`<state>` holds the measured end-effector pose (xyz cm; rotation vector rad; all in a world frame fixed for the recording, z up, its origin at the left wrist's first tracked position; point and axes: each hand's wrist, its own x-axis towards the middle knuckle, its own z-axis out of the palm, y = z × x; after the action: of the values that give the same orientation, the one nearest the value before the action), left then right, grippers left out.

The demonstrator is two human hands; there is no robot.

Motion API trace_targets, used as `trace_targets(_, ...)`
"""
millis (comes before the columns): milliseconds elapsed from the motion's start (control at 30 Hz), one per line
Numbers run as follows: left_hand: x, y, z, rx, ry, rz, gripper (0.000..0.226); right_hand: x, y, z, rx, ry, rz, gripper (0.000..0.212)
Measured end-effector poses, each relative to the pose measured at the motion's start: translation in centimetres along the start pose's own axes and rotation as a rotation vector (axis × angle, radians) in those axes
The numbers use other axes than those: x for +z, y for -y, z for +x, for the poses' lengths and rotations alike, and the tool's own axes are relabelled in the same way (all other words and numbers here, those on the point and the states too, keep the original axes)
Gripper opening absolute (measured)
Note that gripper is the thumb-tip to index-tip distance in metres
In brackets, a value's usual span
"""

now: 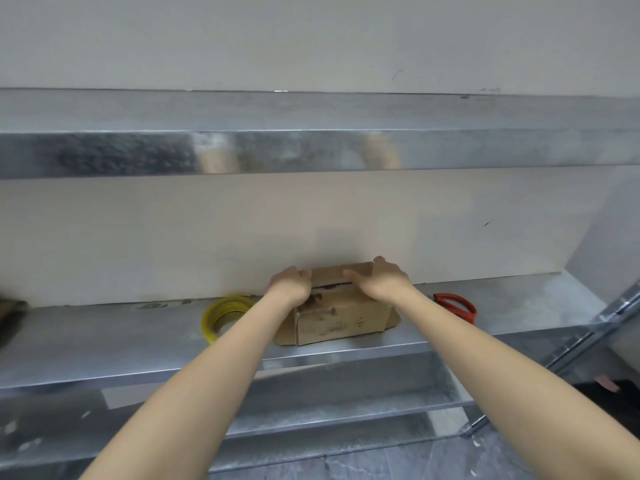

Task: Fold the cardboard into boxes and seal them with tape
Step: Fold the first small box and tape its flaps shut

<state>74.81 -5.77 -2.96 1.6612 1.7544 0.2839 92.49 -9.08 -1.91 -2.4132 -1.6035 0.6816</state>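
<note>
Lost the left hand's (pixel 290 285) fingertips behind its own knuckles; saw the fingers (pixel 304 274) pressed together and curled over the top left edge of the cardboard box (pixel 341 315), gripping it. Found the right hand (pixel 381 280) laid on the box's top right, fingers straight and reaching the far corner, thumb spread wide across the flap. Saw the box standing on the metal shelf (pixel 104 341) close to the white back wall (pixel 138 237), with bottom flaps splayed flat on either side. Caught only part of a yellow tape roll (pixel 221 315) just left of the box, overlapped by the left forearm. Same with a red-handled tool (pixel 457 304) to the right, half hidden by the right forearm; could not tell its kind. Noticed a dark thing (pixel 10 317) cut off at the left edge, too blurred to name. Made out smeared reflections of both arms on the upper shelf (pixel 104 154).
</note>
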Motion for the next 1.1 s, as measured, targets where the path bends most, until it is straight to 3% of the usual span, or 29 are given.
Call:
trace_targets(200, -2.5, -0.2, -1.1, 0.014, -0.123, -0.138, 0.036, -1.3, -0.3, -1.3, 0.024, -0.053, 0.210, 0.064)
trace_targets(367, -2.7, 0.2, -2.5, 0.018, -0.113, -0.290, 0.026, -1.8, -1.2, -2.8, -0.031, -0.105, 0.267, 0.031)
trace_targets(433, -2.5, 1.0, -2.8, 0.020, -0.065, -0.335, 0.044, -1.7, -1.8, -3.3, -0.033, -0.119, 0.319, 0.051)
trace_targets(567, -1.9, 2.3, -3.7, 0.076, 0.025, -0.330, 0.101, -1.1, -2.5, -5.1, -0.059, -0.130, 0.377, 0.059)
trace_targets(733, -1.4, 2.0, -5.9, 0.099, 0.040, -0.473, 0.088, -0.8, -3.4, -6.5, -0.098, -0.043, 0.485, 0.114)
trace_targets(833, -0.6, 1.2, -7.1, 0.045, -0.012, -0.569, 0.064, -0.8, -3.9, -6.6, -0.082, -0.012, 0.592, 0.125)
trace_targets(1100, 2.7, 1.8, -7.9, -0.063, -0.235, -0.474, 0.064, 0.0, -6.2, -6.3, -0.052, -0.064, 0.510, 0.074)
